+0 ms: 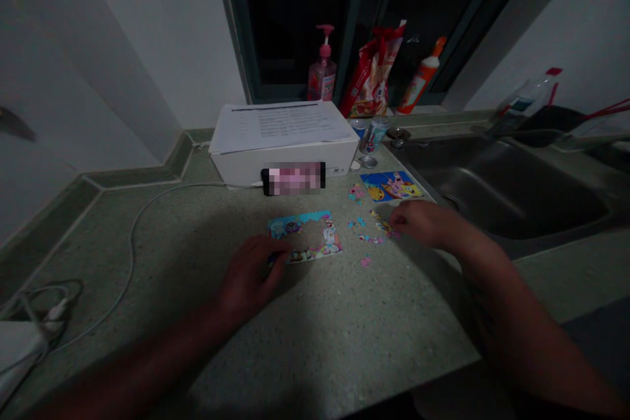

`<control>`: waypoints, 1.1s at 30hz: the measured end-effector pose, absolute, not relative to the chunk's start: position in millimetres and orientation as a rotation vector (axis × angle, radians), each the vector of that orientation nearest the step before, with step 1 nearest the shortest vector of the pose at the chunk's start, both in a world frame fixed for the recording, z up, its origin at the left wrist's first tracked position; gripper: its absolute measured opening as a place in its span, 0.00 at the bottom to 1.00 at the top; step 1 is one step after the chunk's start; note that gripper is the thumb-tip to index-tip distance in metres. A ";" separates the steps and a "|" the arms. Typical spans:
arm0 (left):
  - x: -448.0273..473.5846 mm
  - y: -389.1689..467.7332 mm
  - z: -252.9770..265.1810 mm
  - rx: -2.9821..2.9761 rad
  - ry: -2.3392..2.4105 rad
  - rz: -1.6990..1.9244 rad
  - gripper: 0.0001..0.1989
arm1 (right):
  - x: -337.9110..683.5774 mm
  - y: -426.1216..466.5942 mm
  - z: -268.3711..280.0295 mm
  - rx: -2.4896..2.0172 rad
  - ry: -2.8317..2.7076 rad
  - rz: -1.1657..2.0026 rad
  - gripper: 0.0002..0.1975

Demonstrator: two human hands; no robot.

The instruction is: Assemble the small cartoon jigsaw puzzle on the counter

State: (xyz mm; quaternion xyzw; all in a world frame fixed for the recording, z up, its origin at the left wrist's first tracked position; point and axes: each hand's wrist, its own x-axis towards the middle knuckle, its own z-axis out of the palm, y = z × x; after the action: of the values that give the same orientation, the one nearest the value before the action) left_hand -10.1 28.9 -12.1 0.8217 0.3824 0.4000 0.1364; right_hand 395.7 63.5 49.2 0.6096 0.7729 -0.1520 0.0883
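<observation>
A partly assembled jigsaw puzzle [331,233] lies on the counter, its border joined around a gap in the middle. My left hand [253,269] rests at its lower left corner, fingers stretched over the edge and thumb apart. Loose puzzle pieces [371,239] are scattered to the right of the puzzle, with a pink cluster [356,193] farther back. Over the right side of these pieces is my right hand [418,221], fingers curled and pressed together; whatever is between the fingertips cannot be made out. Behind it lies a colourful cartoon picture card [392,186].
A phone [294,178] on a cable leans against a white box [236,166] topped with a printed sheet [280,128]. Cans [377,136] stand beside the box. The steel sink [492,184] is at right. A pump bottle [322,75] and a red bag [374,75] stand by the window.
</observation>
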 end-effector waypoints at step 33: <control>-7.4 28.0 -8.8 2.398 1.066 1.173 0.09 | 402.7 63.6 39.6 1.890 2.181 -0.566 0.04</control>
State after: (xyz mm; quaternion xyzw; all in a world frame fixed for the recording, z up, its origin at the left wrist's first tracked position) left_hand -7.4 28.0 -8.8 0.8267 0.3677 0.4044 0.1332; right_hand 402.7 63.6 39.6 0.6394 0.7379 -0.1914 0.1004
